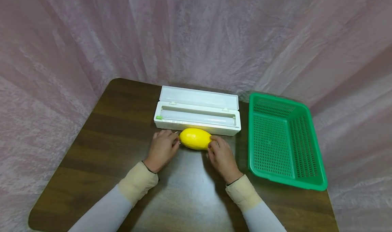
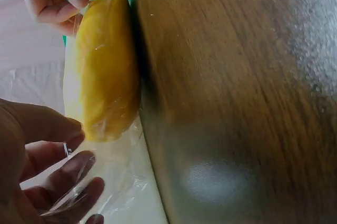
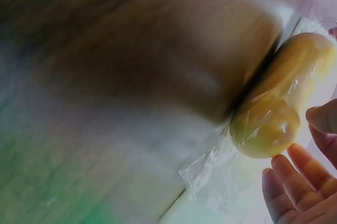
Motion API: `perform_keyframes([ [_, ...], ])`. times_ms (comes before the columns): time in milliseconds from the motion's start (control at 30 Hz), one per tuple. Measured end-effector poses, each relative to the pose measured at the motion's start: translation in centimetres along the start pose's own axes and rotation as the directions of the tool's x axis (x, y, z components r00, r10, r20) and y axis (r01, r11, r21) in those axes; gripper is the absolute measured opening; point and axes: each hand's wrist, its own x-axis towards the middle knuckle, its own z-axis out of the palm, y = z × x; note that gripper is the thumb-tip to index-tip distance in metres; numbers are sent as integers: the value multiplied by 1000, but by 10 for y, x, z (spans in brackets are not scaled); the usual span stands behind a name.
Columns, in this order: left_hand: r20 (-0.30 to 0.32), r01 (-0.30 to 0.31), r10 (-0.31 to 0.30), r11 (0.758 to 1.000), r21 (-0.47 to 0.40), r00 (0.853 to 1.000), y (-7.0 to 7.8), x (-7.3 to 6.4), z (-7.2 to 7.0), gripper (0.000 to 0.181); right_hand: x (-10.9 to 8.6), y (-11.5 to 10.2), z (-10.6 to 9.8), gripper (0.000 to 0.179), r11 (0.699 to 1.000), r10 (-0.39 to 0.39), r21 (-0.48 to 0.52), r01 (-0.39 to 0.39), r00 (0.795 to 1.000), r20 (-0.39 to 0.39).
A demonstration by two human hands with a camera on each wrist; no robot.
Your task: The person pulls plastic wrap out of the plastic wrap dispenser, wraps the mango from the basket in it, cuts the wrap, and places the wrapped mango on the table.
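A yellow oblong fruit (image 1: 195, 138), wrapped in clear cling film (image 3: 213, 176), lies crosswise close in front of the white cling film box (image 1: 197, 126). At the fruit's left end, my left hand (image 1: 163, 146) pinches a loose gather of film between thumb and forefinger; its other fingers spread behind the film (image 2: 126, 192). At the opposite end, my right hand (image 1: 222, 155) has loosely bent fingers, their tips right at the fruit. In the right wrist view, thumb and fingers (image 3: 287, 182) stand apart, and a crumpled film tail sticks out beside the fruit.
The film box's lid (image 1: 199, 97) is up at the back, showing the film roll (image 1: 197, 118) and a small green slider (image 1: 159, 117). A green plastic basket (image 1: 316, 150) stands to the right on the brown wooden table (image 1: 101, 136). Pink curtains (image 1: 196, 38) hang behind.
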Motion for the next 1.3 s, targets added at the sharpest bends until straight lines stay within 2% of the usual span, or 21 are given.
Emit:
perform_keyframes([
  [100, 14, -3, 5, 996, -84, 1000, 0, 1, -1, 5, 1, 2, -2, 9, 1000, -2, 12, 1, 1000, 22],
  [233, 71, 4, 12, 976, -216, 997, -1, 4, 0, 5, 2, 3, -4, 5, 1000, 8, 18, -9, 999, 51],
  [333, 112, 44, -11, 954, -297, 994, -3, 6, 2, 6, 3, 3, -4, 6, 1000, 21, 18, -22, 998, 62],
  [567, 152, 137, -83, 911, -388, 985, -6, 9, 4, 7, 4, 3, -3, 9, 996, 73, 40, -75, 995, 66],
  [700, 176, 197, -129, 870, -453, 976, -7, 11, 5, 7, 5, 3, -2, 7, 988, 124, 84, -130, 990, 74],
  [800, 182, 228, -159, 851, -474, 970, -6, 14, 5, 9, 7, 4, -2, 7, 979, 154, 119, -164, 985, 83],
  [1100, 157, 291, -246, 828, -479, 957, -3, 17, 10, 10, 9, 8, 0, 11, 935, 251, 228, -270, 962, 109],
  [1300, 129, 308, -281, 831, -463, 951, -4, 17, 18, 3, 10, 8, 0, 19, 914, 286, 264, -306, 952, 113],
])
